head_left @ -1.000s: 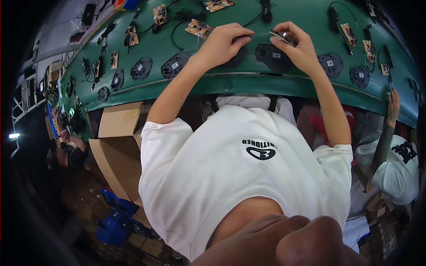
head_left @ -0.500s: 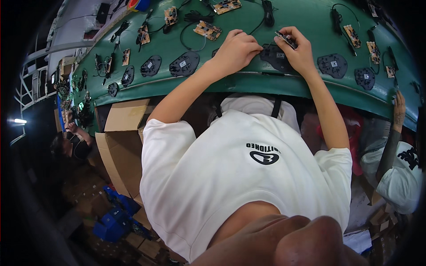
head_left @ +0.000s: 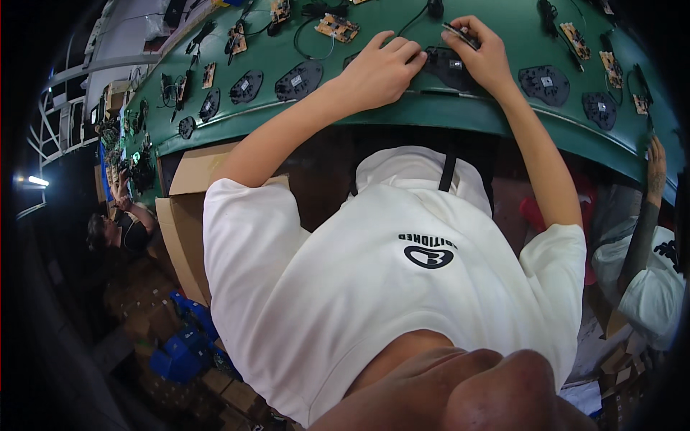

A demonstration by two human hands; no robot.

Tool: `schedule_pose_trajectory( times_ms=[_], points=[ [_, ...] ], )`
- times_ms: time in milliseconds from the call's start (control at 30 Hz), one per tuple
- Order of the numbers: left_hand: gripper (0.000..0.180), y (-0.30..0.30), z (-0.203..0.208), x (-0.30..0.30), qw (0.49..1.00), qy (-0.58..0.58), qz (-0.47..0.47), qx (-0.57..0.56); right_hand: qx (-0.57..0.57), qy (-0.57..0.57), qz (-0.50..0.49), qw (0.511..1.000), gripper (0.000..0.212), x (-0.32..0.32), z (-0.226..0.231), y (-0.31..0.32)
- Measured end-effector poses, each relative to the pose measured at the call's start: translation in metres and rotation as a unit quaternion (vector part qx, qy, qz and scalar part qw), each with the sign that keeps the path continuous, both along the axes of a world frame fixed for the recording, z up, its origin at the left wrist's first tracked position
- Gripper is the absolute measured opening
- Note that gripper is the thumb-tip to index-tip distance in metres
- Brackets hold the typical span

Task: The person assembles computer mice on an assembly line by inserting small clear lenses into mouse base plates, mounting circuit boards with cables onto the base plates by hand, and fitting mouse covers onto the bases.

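My right hand (head_left: pixel 486 56) is closed on a small circuit board (head_left: pixel 460 36), tilted nearly edge-on and pinched between thumb and fingers. Just below it, a black plastic shell (head_left: pixel 447 65), shaped like a computer mouse base, lies on the green bench near its front edge. To the left of that shell my left hand (head_left: pixel 384 70) is closed, its fingers curled and their tips at the shell's left side. Whatever those fingertips hold is hidden. A black cable (head_left: pixel 413 20) runs over the bench beyond the left hand.
More black shells (head_left: pixel 298 80) lie in a row along the front of the green bench (head_left: pixel 345 118). Orange circuit boards (head_left: pixel 336 27) with cables sit behind them. An open cardboard box (head_left: pixel 183 237) stands below at left. Other people's arms (head_left: pixel 655 172) reach the bench at both sides.
The view has shifted, so the bench and its parts sit higher in the picture. The circuit board in my right hand now appears more edge-on. Both hands stay around the same shell.
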State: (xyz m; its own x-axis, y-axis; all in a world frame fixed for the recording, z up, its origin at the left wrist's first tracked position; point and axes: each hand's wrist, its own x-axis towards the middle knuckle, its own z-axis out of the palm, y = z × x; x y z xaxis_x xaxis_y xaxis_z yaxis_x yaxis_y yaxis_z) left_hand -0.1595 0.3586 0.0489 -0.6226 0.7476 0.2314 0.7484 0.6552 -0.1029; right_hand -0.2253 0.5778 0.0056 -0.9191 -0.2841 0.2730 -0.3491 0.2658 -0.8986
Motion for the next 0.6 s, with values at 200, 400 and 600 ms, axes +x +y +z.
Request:
schedule_pose_trajectory(
  times_ms=[200, 400, 600],
  points=[
    [0.017, -0.007, -0.007, -0.018, 0.990, -0.062, 0.005, 0.124, 0.111, 0.062, 0.020, 0.992, 0.029, -0.007, 0.006, 0.000],
    [0.018, 0.001, -0.009, -0.035, 0.953, -0.198, 0.062, 0.222, 0.204, 0.052, -0.008, 0.978, 0.028, -0.002, 0.009, 0.007],
    [0.020, 0.004, -0.002, -0.052, 0.914, -0.326, 0.125, 0.207, 0.289, 0.059, 0.018, 0.955, 0.025, -0.019, 0.021, -0.002]
  ],
)
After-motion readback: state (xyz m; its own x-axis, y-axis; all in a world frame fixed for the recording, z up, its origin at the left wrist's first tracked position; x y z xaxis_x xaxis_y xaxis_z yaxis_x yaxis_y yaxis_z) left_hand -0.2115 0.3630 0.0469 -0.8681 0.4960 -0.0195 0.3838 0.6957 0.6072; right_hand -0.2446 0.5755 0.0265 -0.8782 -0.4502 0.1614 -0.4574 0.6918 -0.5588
